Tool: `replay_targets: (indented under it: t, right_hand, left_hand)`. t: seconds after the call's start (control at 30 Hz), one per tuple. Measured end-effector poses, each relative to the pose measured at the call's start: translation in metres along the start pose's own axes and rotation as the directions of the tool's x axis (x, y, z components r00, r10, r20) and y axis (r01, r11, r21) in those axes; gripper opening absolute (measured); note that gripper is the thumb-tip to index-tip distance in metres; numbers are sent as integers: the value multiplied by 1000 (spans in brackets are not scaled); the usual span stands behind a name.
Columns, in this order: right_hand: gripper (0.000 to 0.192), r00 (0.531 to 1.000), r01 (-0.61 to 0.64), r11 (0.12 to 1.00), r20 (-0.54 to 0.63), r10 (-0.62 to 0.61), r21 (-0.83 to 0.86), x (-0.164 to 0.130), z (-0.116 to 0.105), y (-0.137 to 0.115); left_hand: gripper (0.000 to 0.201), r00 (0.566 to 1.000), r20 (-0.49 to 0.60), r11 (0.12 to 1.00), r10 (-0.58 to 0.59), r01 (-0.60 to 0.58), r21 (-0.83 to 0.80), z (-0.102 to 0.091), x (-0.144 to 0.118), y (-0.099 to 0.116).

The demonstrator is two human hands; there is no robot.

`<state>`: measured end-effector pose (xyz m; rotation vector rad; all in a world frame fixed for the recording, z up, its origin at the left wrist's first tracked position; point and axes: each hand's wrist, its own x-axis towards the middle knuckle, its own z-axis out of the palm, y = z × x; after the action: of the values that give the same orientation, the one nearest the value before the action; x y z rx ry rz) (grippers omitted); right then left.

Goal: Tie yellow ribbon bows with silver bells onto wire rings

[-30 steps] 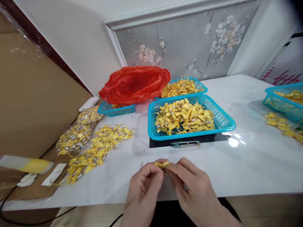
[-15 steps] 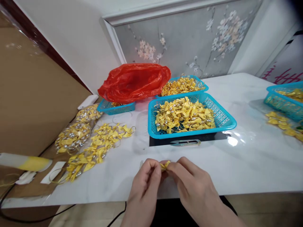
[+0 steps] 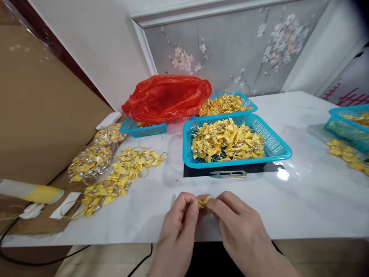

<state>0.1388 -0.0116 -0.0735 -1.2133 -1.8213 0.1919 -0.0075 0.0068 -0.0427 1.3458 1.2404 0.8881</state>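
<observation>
Between my two hands is a small yellow ribbon bow, held just above the near edge of the white table. My left hand pinches its left side with thumb and bent forefinger. From the right, my right hand grips the other side, and its fingers cover part of the bow. Beyond the hands, a blue basket holds a heap of yellow bows with silvery beads. In front of that basket lies a pair of thread snips.
More bows are strewn at left beside clear bags of bows. A red plastic bag rests over a small blue basket. Behind stands another filled basket; at right, one more. A yellow-and-white tube lies far left.
The view has shifted slightly, so the table and its contents appear a little further right. Both hands keep their hold on the bow, with a bit more of it showing.
</observation>
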Motion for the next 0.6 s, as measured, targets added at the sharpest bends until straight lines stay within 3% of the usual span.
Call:
replay_targets:
  t: [0.23,0.47,0.53,0.6]
  right_hand:
    - [23,991,-128,976,-3,131,175,3,7,-8]
    - [17,953,-272,883,-18,302,381,8,4,-5]
    - [14,907,-350,754,-2,422,556,11,-1,1]
    - [12,825,-400,534,41,563,745,15,-11,11]
  left_hand:
    - [21,999,25,966,43,-48,253,-1,-2,-8]
    - [24,998,8,978,63,-63,201,4,-1,-4]
    - [25,1000,22,995,22,-24,95,6,-2,-4]
    - [26,998,51,997,-32,35,-63,7,-2,-6]
